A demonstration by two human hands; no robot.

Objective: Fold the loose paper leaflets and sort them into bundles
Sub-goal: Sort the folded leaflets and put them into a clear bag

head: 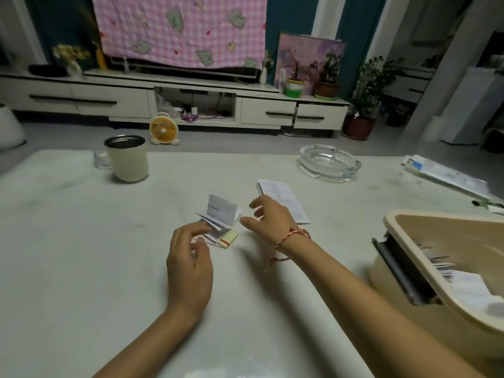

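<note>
A small pile of folded leaflets [222, 218] lies in the middle of the white table [81, 241]; its top leaflet has sprung partly open, and a yellow-edged one [230, 238] sticks out at the bottom. My left hand [189, 264] sits just left of the pile, its fingertips touching the pile's lower left edge with the fingers loosely bent. My right hand [268, 218] hovers just right of the pile with fingers spread, holding nothing. A larger flat printed leaflet [283, 199] lies behind my right hand.
A cream cup [126, 158] and a small glass [102, 159] stand at the back left, a glass ashtray [328, 162] at the back right. A beige basket [436, 257] with more papers sits at the right edge. More papers [447, 177] lie far right.
</note>
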